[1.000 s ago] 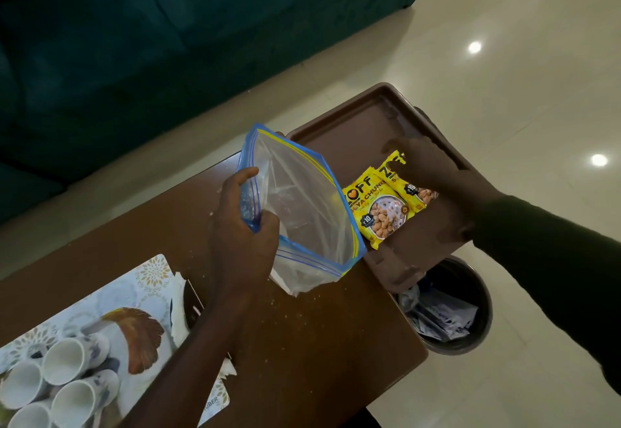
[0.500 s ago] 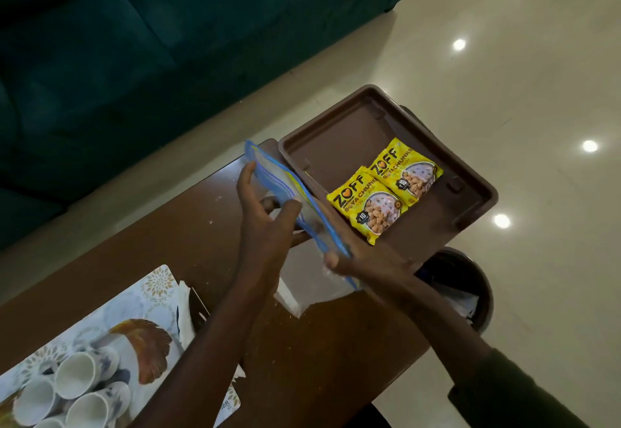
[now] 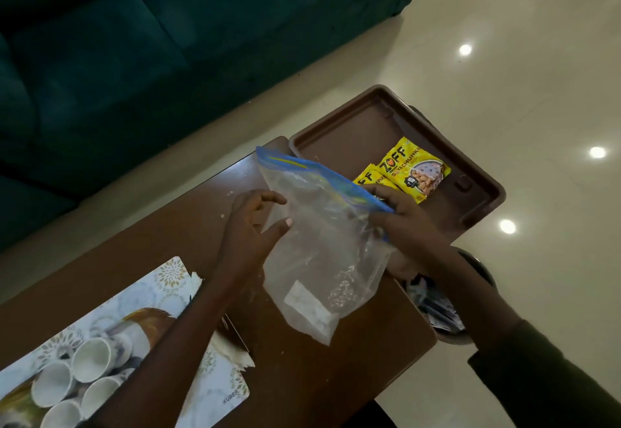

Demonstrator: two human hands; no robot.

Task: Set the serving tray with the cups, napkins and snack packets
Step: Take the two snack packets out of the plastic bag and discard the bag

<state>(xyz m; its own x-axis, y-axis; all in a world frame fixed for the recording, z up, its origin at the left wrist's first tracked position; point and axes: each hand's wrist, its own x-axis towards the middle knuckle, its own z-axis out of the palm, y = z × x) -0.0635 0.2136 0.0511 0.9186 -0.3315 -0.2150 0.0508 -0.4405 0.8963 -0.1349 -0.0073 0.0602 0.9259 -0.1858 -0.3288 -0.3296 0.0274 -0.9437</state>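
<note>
While both hands (image 3: 408, 222) grip the zip bag (image 3: 322, 242), packets (image 3: 415, 168) lie on the tray (image 3: 336, 135)

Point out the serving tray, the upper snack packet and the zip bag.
serving tray (image 3: 339, 145): head view, bare floor near its far corner.
upper snack packet (image 3: 408, 165): head view, yellow front by the lettering.
zip bag (image 3: 322, 253): head view, clear middle panel.

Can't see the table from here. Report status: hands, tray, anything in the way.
Left hand and right hand both grip the zip bag. Tray holds two snack packets; cups on the placemat. Bag overhangs the tray's near edge.
</note>
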